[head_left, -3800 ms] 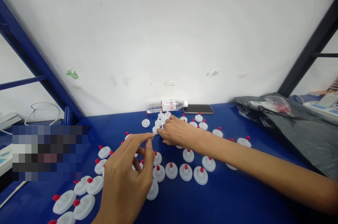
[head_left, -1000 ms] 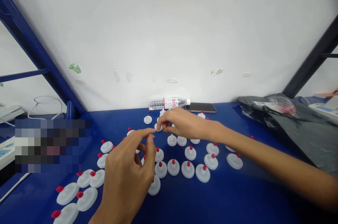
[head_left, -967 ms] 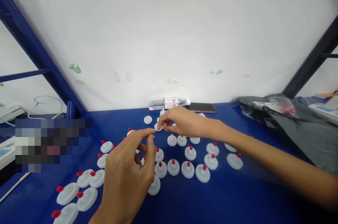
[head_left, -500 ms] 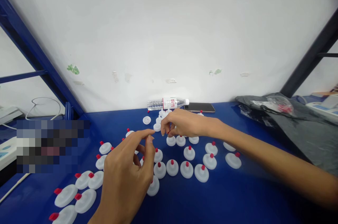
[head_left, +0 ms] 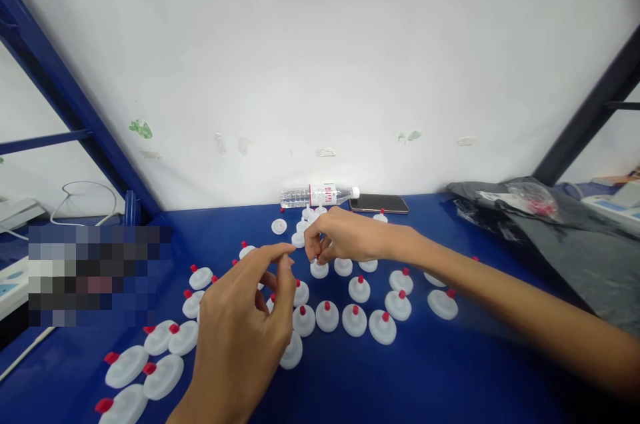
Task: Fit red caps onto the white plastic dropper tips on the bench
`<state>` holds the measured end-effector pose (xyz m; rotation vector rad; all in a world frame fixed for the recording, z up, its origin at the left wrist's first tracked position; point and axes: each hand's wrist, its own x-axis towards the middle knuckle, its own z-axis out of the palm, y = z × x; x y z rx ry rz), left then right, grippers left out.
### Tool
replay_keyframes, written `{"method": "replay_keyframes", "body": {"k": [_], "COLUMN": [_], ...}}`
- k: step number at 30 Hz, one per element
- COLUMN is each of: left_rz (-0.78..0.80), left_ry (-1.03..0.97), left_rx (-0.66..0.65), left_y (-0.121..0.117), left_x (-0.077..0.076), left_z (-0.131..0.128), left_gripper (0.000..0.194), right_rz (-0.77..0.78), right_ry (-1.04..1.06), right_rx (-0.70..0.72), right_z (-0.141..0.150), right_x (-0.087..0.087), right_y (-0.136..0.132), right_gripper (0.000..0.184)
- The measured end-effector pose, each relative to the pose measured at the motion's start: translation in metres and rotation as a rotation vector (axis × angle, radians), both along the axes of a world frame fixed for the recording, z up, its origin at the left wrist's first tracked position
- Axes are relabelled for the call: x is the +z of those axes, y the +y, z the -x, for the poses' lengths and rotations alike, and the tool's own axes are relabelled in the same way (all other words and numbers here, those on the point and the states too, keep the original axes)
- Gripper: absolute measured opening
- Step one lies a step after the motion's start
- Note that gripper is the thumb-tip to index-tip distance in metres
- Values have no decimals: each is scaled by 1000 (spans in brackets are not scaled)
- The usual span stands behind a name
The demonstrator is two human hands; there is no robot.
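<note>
My right hand (head_left: 340,234) reaches across from the right with its fingers pinched on the small red cap of a round white plastic disc piece (head_left: 319,269). That piece is on the table, and the fingers partly hide its top. My left hand (head_left: 245,317) is in front, thumb and index fingertip pressed together; whatever is between them, if anything, is too small to make out. Several similar white discs with red caps (head_left: 327,317) stand around both hands. Beyond the right hand is a cluster of white pieces (head_left: 300,237) whose tops show no red.
A clear water bottle (head_left: 320,195) lies against the wall beside a dark phone (head_left: 379,203). One lone white disc (head_left: 279,227) lies flat. Dark plastic bags (head_left: 540,244) cover the right side of the blue table (head_left: 425,371). Blue frame posts (head_left: 75,91) rise at the left.
The white piece under my right fingers has shifted slightly left, its red cap now between the fingertips. My left hand has stayed nearly still. The whole view has shifted a little.
</note>
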<state>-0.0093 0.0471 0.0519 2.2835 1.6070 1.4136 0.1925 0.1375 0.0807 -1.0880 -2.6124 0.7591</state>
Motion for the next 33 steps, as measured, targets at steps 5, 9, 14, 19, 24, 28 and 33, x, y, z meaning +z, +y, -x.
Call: {"method": "replay_keyframes", "body": {"k": [5,9,14,19,24,28,33], "left_rz": [3,16,17,17,16,22,18], "left_ry": [4,8,-5,0,4,8,9], "left_rx": [0,1,-8,-1,3,0,3], "left_y": [1,1,0,1,2,2,1], "left_x": [0,0,0,0,-1,-1,-1], "left_z": [-1,0,1,0,0,0,0], "left_gripper": [15,16,15,14,15,15,15], "right_rz": [-79,-279,-444,-425,-408,-400,-344], "right_ry": [-40,-18,-178,-116,-117,-104,-55], "right_rx": [-8,-168,-210,-185,-304,-341,-344], "right_z": [-2,-10,-21,-18,-10,-10,-16], "right_x": [5,6,-12,-19,-26,-33,-26], "right_y": [1,8,27,29,27,29,30], "right_gripper": [19,18,27,27,21,12,13]}}
